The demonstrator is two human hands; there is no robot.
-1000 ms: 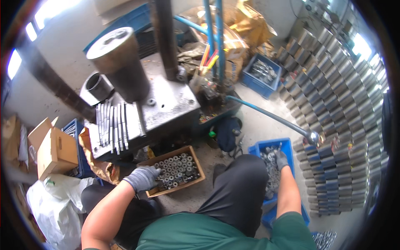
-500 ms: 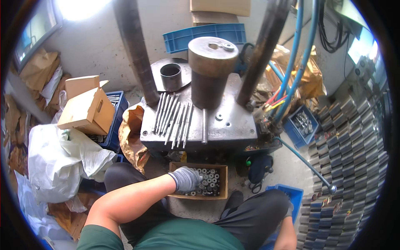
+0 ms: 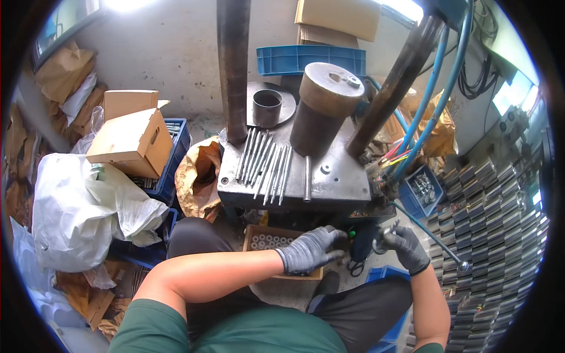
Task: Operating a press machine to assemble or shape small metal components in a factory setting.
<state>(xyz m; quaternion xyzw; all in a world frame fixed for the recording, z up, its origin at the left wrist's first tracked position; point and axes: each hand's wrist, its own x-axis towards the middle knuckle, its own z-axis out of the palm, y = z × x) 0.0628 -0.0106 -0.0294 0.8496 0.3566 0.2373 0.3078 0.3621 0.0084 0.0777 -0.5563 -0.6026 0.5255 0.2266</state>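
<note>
Below the press table (image 3: 329,182), where a row of long rods (image 3: 265,167) lies waiting, the gloved left hand (image 3: 309,250) hovers, fingers loosely spread, over the box of short tubes (image 3: 268,241) (apparently still quite full), while right of it the right hand (image 3: 406,247) grips small metal pieces (image 3: 382,235).

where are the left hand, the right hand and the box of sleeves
left hand (image 3: 309,250), head view, back of the glove
right hand (image 3: 406,247), head view, back of the glove
box of sleeves (image 3: 265,240), head view, sleeve tops inside
</note>
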